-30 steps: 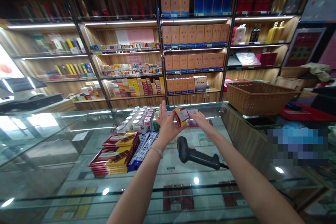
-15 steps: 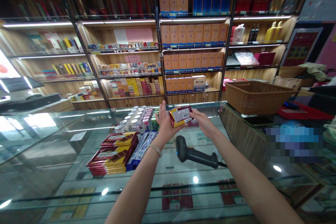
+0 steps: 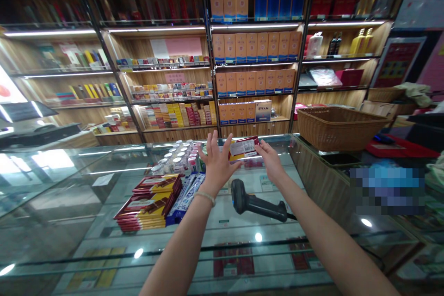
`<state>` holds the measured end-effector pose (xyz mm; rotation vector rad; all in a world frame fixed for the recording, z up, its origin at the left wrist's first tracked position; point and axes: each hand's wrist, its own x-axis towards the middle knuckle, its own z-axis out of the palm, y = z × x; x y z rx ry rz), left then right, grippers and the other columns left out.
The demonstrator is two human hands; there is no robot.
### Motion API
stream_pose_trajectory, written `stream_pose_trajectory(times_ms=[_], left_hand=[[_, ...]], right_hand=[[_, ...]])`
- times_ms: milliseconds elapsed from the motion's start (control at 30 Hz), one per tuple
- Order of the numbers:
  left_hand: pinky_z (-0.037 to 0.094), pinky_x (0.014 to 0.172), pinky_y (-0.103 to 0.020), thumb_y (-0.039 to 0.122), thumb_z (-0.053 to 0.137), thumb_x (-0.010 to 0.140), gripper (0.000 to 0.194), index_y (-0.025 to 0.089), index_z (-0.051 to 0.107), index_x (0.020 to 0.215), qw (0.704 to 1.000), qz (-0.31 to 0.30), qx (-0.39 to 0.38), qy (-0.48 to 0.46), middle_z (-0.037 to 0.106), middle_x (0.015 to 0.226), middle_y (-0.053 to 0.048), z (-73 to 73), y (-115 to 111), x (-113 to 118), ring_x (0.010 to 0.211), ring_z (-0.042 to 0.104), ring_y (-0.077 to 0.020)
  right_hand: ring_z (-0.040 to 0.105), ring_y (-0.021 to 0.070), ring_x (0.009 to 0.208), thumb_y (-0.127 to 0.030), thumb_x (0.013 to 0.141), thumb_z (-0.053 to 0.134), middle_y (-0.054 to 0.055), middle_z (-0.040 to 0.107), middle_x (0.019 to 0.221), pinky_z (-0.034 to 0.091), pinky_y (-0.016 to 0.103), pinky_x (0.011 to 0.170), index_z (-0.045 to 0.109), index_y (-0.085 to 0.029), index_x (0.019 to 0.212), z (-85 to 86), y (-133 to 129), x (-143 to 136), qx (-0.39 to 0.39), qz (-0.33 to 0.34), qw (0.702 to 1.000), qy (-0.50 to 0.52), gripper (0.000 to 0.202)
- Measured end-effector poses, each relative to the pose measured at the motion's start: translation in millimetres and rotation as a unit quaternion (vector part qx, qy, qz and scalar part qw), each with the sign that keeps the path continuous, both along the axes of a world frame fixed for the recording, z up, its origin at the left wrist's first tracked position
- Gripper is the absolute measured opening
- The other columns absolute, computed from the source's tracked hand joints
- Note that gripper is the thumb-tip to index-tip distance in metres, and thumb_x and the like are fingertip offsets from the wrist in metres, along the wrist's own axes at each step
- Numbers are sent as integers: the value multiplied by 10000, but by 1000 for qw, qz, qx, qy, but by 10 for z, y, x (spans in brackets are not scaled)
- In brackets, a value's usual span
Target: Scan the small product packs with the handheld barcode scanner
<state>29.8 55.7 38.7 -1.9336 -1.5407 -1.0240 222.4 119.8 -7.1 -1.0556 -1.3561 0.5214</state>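
My right hand (image 3: 272, 164) pinches the right end of a chocolate bar (image 3: 244, 149) in a dark red and yellow wrapper, held above the glass counter. A pale label with a barcode faces me. At the bar's left end my left hand (image 3: 217, 166) is open, fingers spread; whether it touches the wrapper I cannot tell. Below both hands a black barcode scanner (image 3: 258, 204) lies on the glass. To the left are stacks of similar chocolate bars (image 3: 145, 206), with blue-and-white packets (image 3: 187, 196) beside them.
Behind the packets stand several small clear-lidded containers (image 3: 177, 164). A wicker basket (image 3: 342, 129) rests on the right-hand counter. The glass counter (image 3: 204, 249) has goods under its top. Shelves with boxes (image 3: 256, 46) line the wall behind.
My left hand's fingers have spread and come away from the bar's face. The bar has turned and shows a narrower, flatter face, with my right hand still on its right end.
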Motion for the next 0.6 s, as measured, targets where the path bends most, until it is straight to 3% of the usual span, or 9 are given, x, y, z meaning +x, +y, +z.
stream_pose_trajectory(times_ms=[200, 367, 600], left_hand=[[-27, 1251, -717, 543, 897, 693, 828, 320, 604, 1434, 999, 8, 7, 42, 226, 1740, -182, 21, -15, 0, 1607, 179, -434], [-32, 1249, -728, 506, 880, 728, 740, 304, 626, 1393, 998, 4, 4, 57, 198, 1747, -183, 81, -4, 1, 1611, 167, -426], [-3, 1245, -737, 425, 890, 736, 729, 316, 614, 1401, 998, -2, -5, 61, 163, 1754, -190, 142, 130, 95, 1619, 147, -411]], right_hand=[[333, 325, 1556, -689, 832, 599, 99, 494, 1619, 238, 540, 1266, 813, -252, 1036, -30, -33, -49, -53, 31, 996, 59, 528], [289, 317, 1577, -652, 830, 632, 78, 466, 1640, 183, 528, 1285, 818, -262, 994, 38, -119, -15, -61, 35, 996, 59, 463], [332, 303, 1551, -667, 859, 598, 90, 486, 1626, 231, 513, 1273, 793, -251, 1001, 78, -133, 60, -64, -8, 998, 17, 481]])
